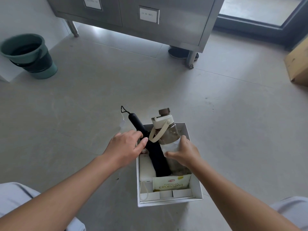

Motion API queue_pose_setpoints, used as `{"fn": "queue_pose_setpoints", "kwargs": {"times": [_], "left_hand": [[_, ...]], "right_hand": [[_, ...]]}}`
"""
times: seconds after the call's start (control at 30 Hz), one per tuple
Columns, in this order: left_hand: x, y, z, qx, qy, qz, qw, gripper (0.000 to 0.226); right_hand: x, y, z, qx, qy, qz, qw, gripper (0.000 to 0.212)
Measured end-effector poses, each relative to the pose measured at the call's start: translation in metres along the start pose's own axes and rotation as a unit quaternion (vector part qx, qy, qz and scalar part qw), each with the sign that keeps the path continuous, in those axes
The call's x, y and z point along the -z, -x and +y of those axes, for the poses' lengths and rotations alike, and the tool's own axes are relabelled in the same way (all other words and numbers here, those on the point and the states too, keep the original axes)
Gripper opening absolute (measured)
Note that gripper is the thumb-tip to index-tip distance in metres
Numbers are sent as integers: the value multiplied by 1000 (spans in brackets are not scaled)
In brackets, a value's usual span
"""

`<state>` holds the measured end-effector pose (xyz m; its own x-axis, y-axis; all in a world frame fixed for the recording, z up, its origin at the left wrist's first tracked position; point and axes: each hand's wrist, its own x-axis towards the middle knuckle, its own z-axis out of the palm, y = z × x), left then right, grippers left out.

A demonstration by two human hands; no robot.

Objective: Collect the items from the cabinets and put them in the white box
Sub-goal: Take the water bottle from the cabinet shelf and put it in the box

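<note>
The white box (pixel 197 187) stands on the floor in front of me. A folded black umbrella (pixel 156 157) leans in it, its handle sticking out up and to the left. Beside it stands a clear bottle (pixel 170 132) with a cream lid and loop strap. A croissant packet (pixel 171 182) and a white power bank (pixel 146 170) lie inside too. My left hand (pixel 126 149) grips the umbrella near its handle. My right hand (pixel 185 152) holds the bottle's lower body.
The steel cabinet (pixel 166 22) on legs stands ahead, doors closed. A green bucket (pixel 30 55) sits at the left. A cardboard box (pixel 298 64) is at the right edge. A dark shoe (pixel 178 53) lies under the cabinet.
</note>
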<state>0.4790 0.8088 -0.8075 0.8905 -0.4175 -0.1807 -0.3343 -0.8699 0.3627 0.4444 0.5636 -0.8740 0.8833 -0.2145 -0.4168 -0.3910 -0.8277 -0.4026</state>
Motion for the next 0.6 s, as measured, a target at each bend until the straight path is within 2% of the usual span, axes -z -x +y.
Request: {"fn": "queue_pose_setpoints", "kwargs": {"times": [0.23, 0.43, 0.6], "left_hand": [[-1, 0, -6, 6, -13, -8, 1000, 41], [-3, 0, -14, 24, -14, -14, 1000, 39], [-6, -3, -22, -6, -42, -10, 999, 43]], "right_hand": [[9, 0, 0, 64, -73, 42, 994, 73], [8, -6, -9, 65, -101, 47, 992, 85], [4, -6, -17, 89, -124, 93, 984, 96]]}}
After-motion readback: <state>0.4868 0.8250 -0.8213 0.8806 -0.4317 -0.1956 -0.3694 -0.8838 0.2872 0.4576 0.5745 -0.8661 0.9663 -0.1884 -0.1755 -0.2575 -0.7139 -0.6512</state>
